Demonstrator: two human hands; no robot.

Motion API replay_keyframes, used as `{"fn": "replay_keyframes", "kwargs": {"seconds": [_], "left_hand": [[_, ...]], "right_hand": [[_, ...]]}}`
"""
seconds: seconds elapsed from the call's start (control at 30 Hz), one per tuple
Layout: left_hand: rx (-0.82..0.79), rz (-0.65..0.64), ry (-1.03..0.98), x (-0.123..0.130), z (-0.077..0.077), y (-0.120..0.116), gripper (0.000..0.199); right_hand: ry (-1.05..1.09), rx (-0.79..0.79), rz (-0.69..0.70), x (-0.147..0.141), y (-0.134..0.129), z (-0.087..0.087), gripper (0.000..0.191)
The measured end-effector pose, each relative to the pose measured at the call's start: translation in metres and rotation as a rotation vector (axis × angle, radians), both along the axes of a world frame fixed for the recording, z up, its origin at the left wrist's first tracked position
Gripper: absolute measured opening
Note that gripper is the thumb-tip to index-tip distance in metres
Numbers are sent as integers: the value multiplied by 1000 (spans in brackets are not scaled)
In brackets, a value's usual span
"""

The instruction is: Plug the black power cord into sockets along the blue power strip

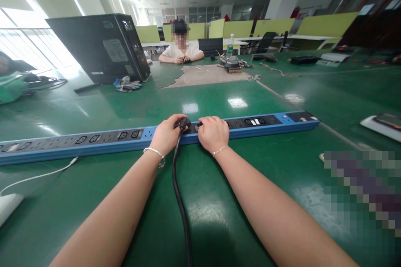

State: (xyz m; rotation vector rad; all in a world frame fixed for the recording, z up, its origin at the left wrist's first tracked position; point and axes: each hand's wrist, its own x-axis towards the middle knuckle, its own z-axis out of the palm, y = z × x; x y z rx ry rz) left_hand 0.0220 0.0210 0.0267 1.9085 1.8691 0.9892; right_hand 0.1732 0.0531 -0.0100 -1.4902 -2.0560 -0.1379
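Observation:
A long blue power strip with black sockets lies across the green table. My left hand is closed on a black plug at the strip's middle, and its thick black cable runs down toward the near edge. Just to the right, my right hand is wrapped over the strip, its fingers curled on the top face. Whether the plug sits fully in a socket is hidden by my fingers.
A black computer case and a grey-blue glove are at the back left. Across the green table sits a person. A bottle and a metal device stand near them. A white cable lies at left.

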Motion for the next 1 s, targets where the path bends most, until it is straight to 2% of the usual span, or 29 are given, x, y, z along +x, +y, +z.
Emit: {"fn": "replay_keyframes", "kwargs": {"seconds": [0.23, 0.33, 0.4, 0.53, 0.6, 0.83, 1.0], "left_hand": [[24, 21, 130, 2, -5, -3, 32], [59, 28, 188, 1, -8, -3, 33], [73, 21, 216, 0, -9, -3, 34], [101, 19, 319, 1, -10, -2, 36], [120, 27, 365, 1, -11, -2, 37], [142, -16, 320, -2, -14, -2, 37], [133, -28, 323, -3, -16, -3, 38]], "right_hand": [[53, 39, 7, 0, 1, -2, 30], [124, 74, 51, 0, 3, -2, 33], [181, 133, 150, -1, 2, -2, 38], [187, 253, 437, -5, -3, -1, 45], [167, 270, 504, -7, -6, -1, 44], [142, 284, 532, -6, -9, -3, 35], [103, 288, 487, -10, -11, -3, 31]]}}
